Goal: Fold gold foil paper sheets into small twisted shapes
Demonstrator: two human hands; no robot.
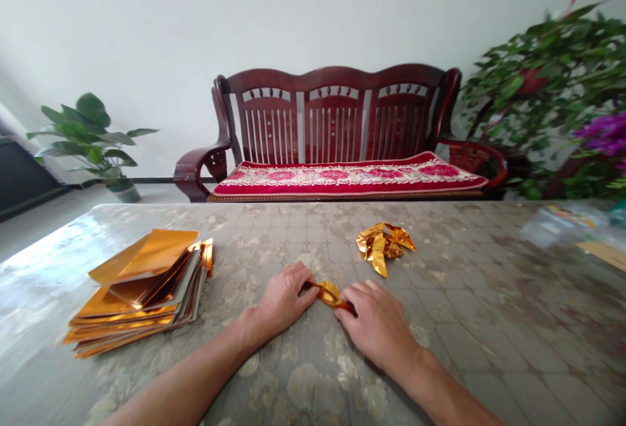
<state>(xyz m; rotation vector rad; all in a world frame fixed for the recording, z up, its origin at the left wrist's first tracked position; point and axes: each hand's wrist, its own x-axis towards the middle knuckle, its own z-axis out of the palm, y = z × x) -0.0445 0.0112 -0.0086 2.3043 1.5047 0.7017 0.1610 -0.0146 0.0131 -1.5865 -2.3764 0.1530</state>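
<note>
Between my two hands is a small folded piece of gold foil paper (328, 293), just above or on the patterned tabletop. My left hand (286, 295) pinches its left end between thumb and fingers. Its right end is gripped by my right hand (374, 318), whose fingers curl over it. Beyond my right hand lie several folded gold foil pieces (381, 246), crumpled together in a small heap. To the left sits a stack of flat gold foil sheets (141, 289), uneven, with grey-white undersides showing at the edges.
The table (469, 348) has a grey floral cover. Clear plastic bags (562, 224) and a brown card (604, 255) lie at its right edge. Past the far edge stands a dark red wooden bench (332, 113) with a red floral cushion (352, 178). Potted plants (92, 139) flank it.
</note>
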